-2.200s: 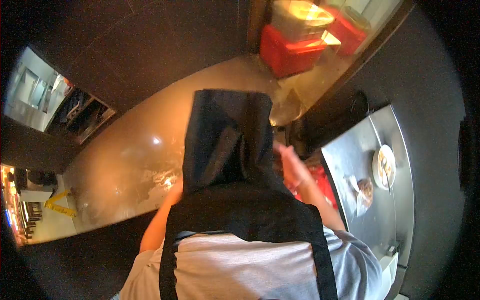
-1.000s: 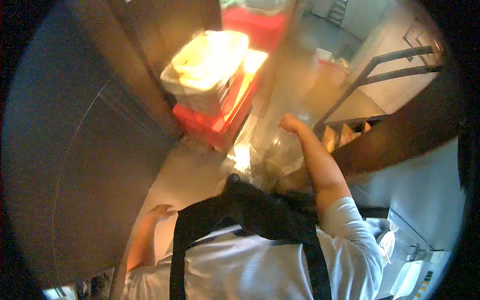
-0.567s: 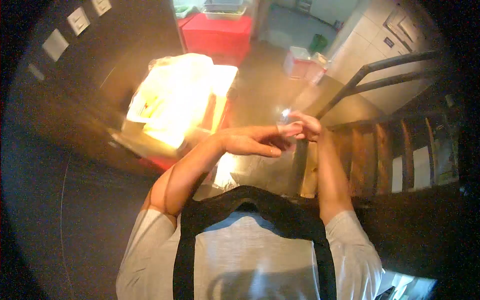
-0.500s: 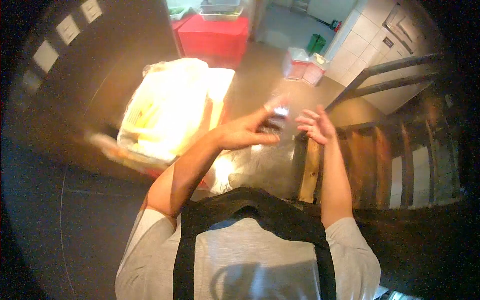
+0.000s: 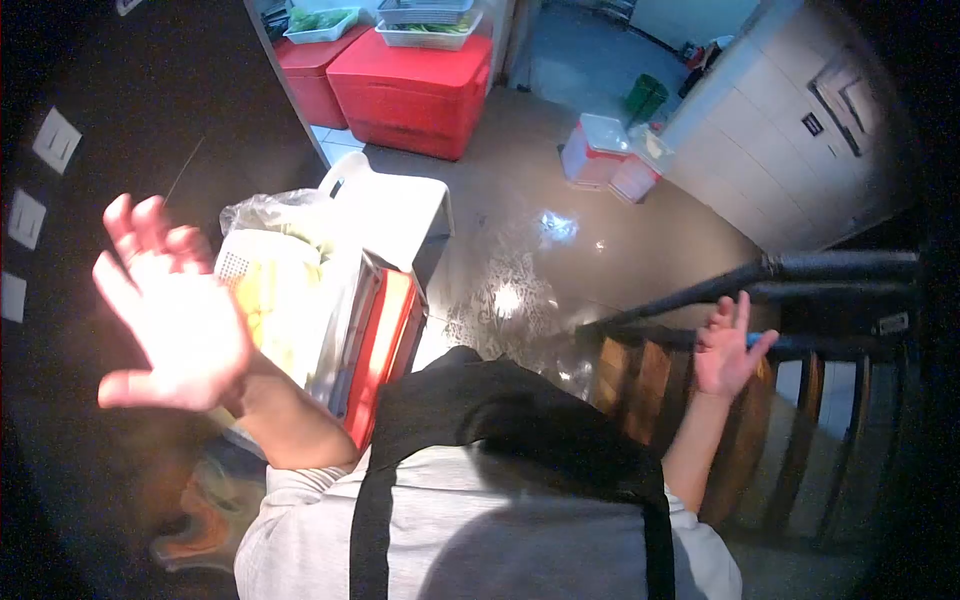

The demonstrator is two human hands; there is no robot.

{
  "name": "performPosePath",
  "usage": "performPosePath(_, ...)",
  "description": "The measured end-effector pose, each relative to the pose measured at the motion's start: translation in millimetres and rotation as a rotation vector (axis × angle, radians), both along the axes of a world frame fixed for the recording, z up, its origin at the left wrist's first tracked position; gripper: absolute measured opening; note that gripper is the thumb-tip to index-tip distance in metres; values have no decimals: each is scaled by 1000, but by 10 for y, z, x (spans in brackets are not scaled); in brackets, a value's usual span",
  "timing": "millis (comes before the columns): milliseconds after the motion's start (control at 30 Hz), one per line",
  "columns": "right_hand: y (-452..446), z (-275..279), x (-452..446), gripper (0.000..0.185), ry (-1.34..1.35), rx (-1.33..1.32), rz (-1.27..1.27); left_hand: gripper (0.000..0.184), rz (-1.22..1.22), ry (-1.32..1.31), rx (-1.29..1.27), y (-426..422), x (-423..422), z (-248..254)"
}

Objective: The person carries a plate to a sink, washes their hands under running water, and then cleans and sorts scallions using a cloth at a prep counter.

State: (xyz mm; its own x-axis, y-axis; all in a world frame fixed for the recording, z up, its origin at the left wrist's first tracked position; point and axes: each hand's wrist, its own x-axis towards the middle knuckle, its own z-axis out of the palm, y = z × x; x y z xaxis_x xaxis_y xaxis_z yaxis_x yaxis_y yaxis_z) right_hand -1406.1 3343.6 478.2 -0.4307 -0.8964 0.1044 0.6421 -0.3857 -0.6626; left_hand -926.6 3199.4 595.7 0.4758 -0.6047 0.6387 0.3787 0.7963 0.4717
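My left hand (image 5: pixel 190 320) is raised at the left, palm up and fingers spread, brightly lit and holding nothing. Just beyond it stands a white perforated basket (image 5: pixel 236 262) with yellowish contents that I cannot make out and a clear plastic bag (image 5: pixel 270 208) at its far side. Out to the right, my right hand (image 5: pixel 727 352) is open too, its palm showing and its fingers apart. It hangs in front of the wooden stair treads (image 5: pixel 655 375), near a dark handrail (image 5: pixel 690 297).
A white chair or stool (image 5: pixel 395 205) and a red-orange box (image 5: pixel 385 325) stand beside the basket. Farther off are red coolers (image 5: pixel 410 95) topped with trays of greens (image 5: pixel 430 38). Clear-lidded containers (image 5: pixel 597 150) sit on the shiny wet-looking floor (image 5: pixel 510 230); a green bin (image 5: pixel 645 97) is behind.
My hands were close together in front of me and have swung apart, left hand to the left, right hand to the right and lower. The view has shifted too.
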Motion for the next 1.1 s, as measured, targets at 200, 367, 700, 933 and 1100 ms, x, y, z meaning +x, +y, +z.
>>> performPosePath(200, -936, -490, -1171, 34, -185, 295, -585, 63, 698, 259, -315, -1270, 340, 14)
performPosePath(367, -800, -2383, -2571, 31, -475, 763, -1118, 49, 1047, -279, 60, -2821, 747, 158)
performPosePath(700, -2654, -3317, -2324, 21, 294, 1615, 176, 90, 1929, -1480, 860, -5870, 1348, -17)
performPosePath(933, -5149, -3471, -3015, 15, 592, 1528, 447, 101, 1983, -1568, 1193, -6166, 1364, -253)
performPosePath(1100, -7772, -3372, -2790, 11, 746, 1181, 430, 103, 2002, -1596, 1268, -6184, 1262, -197)
